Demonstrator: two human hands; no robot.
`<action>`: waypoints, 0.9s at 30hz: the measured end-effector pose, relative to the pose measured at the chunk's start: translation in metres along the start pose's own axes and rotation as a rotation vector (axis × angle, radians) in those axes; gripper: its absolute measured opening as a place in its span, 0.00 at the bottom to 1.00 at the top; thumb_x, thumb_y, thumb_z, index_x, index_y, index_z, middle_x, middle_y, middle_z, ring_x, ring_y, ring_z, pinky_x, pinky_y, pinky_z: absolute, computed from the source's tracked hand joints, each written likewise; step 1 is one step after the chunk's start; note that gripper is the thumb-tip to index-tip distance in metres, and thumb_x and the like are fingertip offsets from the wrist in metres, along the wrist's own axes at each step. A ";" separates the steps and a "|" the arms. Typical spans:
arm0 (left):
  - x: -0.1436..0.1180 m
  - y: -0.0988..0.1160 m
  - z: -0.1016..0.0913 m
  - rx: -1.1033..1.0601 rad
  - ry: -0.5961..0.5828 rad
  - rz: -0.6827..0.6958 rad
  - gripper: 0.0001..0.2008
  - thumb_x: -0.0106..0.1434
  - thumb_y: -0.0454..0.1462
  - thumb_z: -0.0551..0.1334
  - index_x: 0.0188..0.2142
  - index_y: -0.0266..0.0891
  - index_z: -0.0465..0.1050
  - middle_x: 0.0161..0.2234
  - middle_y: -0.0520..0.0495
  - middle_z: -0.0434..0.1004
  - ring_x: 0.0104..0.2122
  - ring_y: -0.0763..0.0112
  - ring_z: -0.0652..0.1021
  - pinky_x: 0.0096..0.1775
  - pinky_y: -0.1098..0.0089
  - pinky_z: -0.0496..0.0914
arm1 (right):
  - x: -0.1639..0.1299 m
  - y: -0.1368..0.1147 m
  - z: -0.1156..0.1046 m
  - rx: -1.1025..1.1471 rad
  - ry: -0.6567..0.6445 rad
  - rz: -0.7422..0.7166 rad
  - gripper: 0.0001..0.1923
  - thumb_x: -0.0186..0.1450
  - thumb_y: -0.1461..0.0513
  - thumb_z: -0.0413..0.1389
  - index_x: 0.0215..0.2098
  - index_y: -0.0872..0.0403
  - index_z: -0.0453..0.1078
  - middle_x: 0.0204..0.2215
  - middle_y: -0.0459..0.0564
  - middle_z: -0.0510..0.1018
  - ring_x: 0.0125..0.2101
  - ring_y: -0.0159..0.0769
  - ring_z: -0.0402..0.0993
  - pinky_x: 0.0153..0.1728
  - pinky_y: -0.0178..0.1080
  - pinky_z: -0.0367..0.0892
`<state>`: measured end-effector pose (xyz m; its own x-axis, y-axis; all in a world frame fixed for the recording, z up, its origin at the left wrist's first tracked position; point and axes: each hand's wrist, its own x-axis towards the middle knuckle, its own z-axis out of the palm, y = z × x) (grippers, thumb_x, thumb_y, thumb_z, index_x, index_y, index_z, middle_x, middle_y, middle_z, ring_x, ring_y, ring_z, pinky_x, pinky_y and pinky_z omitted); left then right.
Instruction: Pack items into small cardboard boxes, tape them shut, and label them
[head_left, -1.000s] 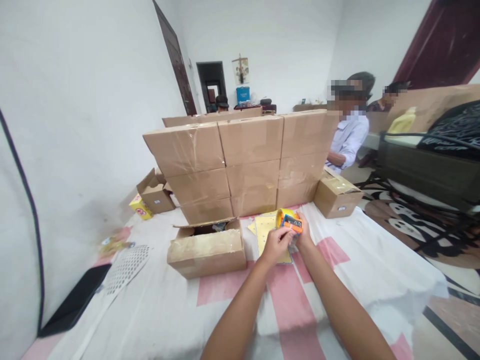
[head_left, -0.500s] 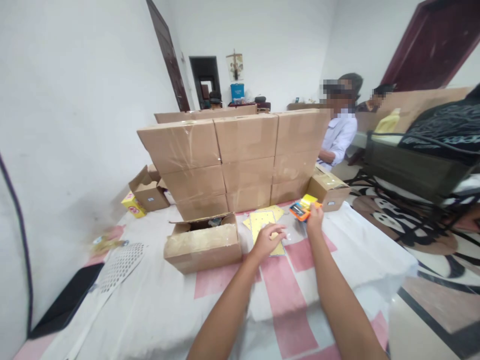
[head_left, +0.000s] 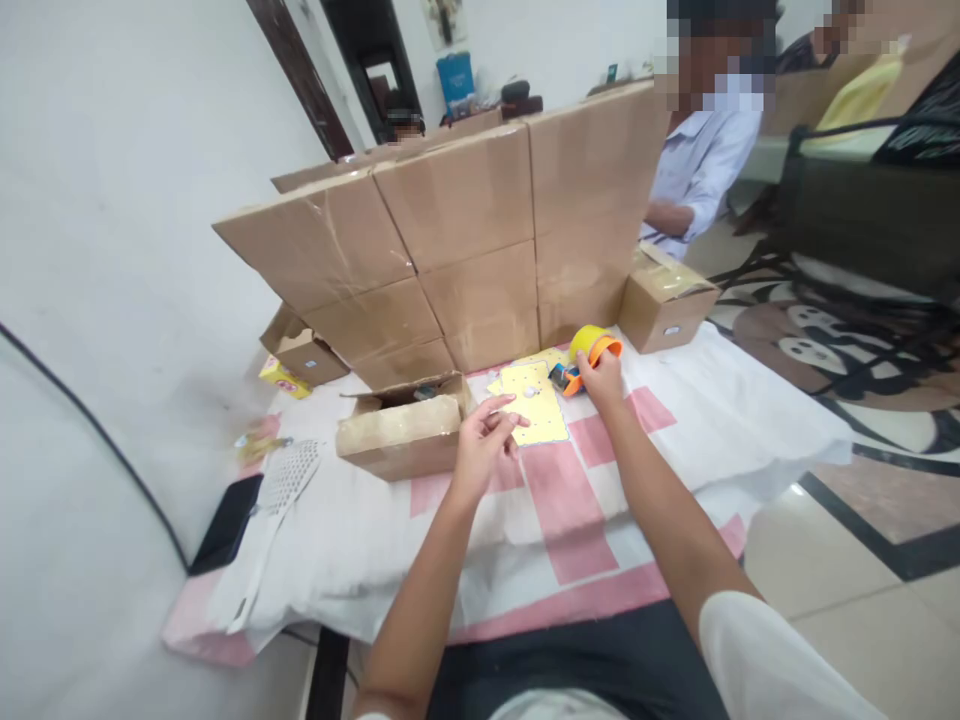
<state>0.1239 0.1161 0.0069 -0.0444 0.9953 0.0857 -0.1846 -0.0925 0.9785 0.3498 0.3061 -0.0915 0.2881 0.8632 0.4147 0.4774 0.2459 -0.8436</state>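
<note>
A: ok so why's the right hand (head_left: 604, 378) got the tape dispenser (head_left: 589, 344) tipped like that?

B: My guess is aim. Its fingers are clamped round the orange part, with the yellow roll up top and the blue end slanting down toward the yellow sheets (head_left: 544, 422). Handy if you want that end facing the paper. Can't tell if it's touching the table (head_left: 750, 430) or held just off it.

A: and the left hand (head_left: 486, 442)?

B: Fingers loosely apart, nothing I can make out between them. It's at the left side of the sheets, next to the open-topped carton (head_left: 409, 442). Looks like a good spot for steadying paper tbh.

A: why's it all bunched up there though?

B: The stacked cartons (head_left: 480, 300) run along the far edge like a wall, so the sheets lie just in front. The taped carton (head_left: 664, 315) has the far right corner. I'd say that middle spot suits both arms coming over the near edge. The swatter (head_left: 289, 478) and black flat thing (head_left: 226, 525) are by the left edge, probably to stay clear of elbows. Pale blob (head_left: 531, 391) on the top sheet: too blurry to name.
</note>
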 end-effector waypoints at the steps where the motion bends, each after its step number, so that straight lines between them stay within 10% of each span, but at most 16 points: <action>1: -0.007 0.009 -0.004 0.017 -0.005 -0.003 0.26 0.58 0.50 0.73 0.49 0.37 0.74 0.31 0.46 0.83 0.15 0.80 0.70 0.20 0.74 0.62 | 0.000 -0.001 0.000 0.002 -0.006 -0.002 0.18 0.62 0.48 0.55 0.25 0.48 0.55 0.22 0.45 0.65 0.26 0.37 0.63 0.31 0.42 0.62; 13: -0.063 0.087 -0.073 0.269 0.104 0.040 0.24 0.61 0.51 0.70 0.51 0.39 0.78 0.24 0.51 0.77 0.10 0.87 0.56 0.14 0.76 0.46 | -0.008 -0.008 -0.004 0.041 -0.001 0.046 0.17 0.64 0.50 0.56 0.26 0.49 0.57 0.23 0.44 0.66 0.27 0.38 0.64 0.34 0.43 0.64; 19: -0.075 0.121 -0.106 0.338 0.067 -0.115 0.49 0.62 0.48 0.70 0.75 0.44 0.46 0.22 0.53 0.76 0.14 0.82 0.61 0.19 0.76 0.50 | -0.007 -0.013 -0.007 0.072 -0.004 0.082 0.16 0.63 0.51 0.57 0.25 0.49 0.58 0.23 0.45 0.67 0.27 0.38 0.65 0.34 0.43 0.64; 27: -0.044 0.145 -0.155 0.507 0.279 -0.093 0.49 0.60 0.40 0.69 0.74 0.40 0.45 0.27 0.49 0.79 0.15 0.83 0.58 0.21 0.77 0.53 | -0.008 -0.018 -0.012 0.060 -0.019 0.149 0.18 0.62 0.51 0.58 0.24 0.48 0.56 0.21 0.44 0.65 0.25 0.37 0.63 0.32 0.43 0.61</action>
<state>-0.0526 0.0545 0.1155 -0.3204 0.9472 0.0095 0.2895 0.0884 0.9531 0.3490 0.2896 -0.0757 0.3357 0.9001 0.2776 0.3800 0.1403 -0.9143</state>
